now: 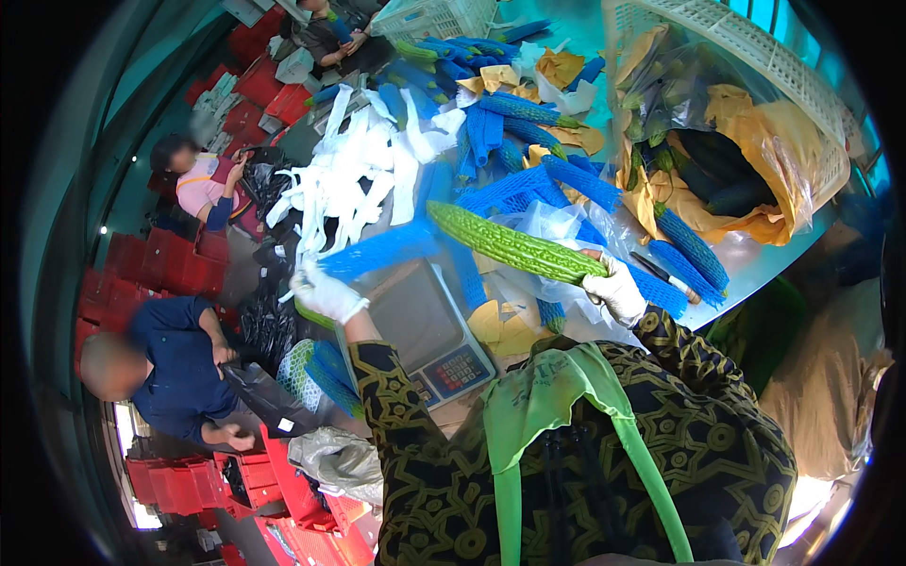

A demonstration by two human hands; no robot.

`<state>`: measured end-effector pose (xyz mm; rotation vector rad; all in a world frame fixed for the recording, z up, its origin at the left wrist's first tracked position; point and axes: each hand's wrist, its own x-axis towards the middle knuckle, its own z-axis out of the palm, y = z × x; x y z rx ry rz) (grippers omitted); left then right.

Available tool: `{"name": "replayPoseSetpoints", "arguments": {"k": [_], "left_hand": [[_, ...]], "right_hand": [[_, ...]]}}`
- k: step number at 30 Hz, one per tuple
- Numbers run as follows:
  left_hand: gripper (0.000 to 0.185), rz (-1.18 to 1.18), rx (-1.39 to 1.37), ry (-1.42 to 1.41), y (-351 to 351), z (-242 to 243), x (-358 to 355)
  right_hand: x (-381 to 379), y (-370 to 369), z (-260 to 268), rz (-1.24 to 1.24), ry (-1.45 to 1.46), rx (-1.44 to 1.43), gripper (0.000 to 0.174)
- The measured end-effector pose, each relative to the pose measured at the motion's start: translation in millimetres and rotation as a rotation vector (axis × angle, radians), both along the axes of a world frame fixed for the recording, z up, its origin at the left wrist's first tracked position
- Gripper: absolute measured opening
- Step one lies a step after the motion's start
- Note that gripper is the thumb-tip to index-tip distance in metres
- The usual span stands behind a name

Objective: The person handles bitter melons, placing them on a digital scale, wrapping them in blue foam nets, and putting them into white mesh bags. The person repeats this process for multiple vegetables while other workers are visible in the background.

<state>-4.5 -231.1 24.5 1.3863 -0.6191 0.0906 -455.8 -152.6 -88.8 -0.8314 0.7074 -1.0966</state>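
A long green bitter melon is in my right hand, gripped at its near end and pointing to the upper left. My left hand, also in a white glove, is closed on the end of a blue mesh sleeve; the sleeve is blurred and stretches toward the melon's far tip. Below the left hand, part of another green melon shows, mostly hidden. Under and between my hands sits a digital scale with a keypad. White strips are heaped beyond the left hand.
Several blue-sleeved melons and yellow paper pieces cover the far table. At right, a white plastic crate holds melons in a lined bag. A knife lies near my right hand. Co-workers handle black bags at left, near red crates.
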Motion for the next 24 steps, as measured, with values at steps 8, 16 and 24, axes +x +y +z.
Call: {"name": "replayPoseSetpoints", "arguments": {"k": [8, 16, 24], "left_hand": [[0.056, -0.839, 0.456, -0.293, 33.6, -73.7, -145.4], [0.055, -1.348, -0.208, 1.198, 35.6, -28.8, -193.4], [0.058, -1.261, -0.113, 1.064, 36.7, -16.6, -185.3]], "right_hand": [[6.2, -10.3, 27.0, -0.261, 0.192, -0.226, 0.068], [27.5, -18.1, 22.4, -0.340, 0.817, -1.089, 0.071], [47.0, 0.6, 19.1, 0.156, 0.071, -0.047, 0.072]]}}
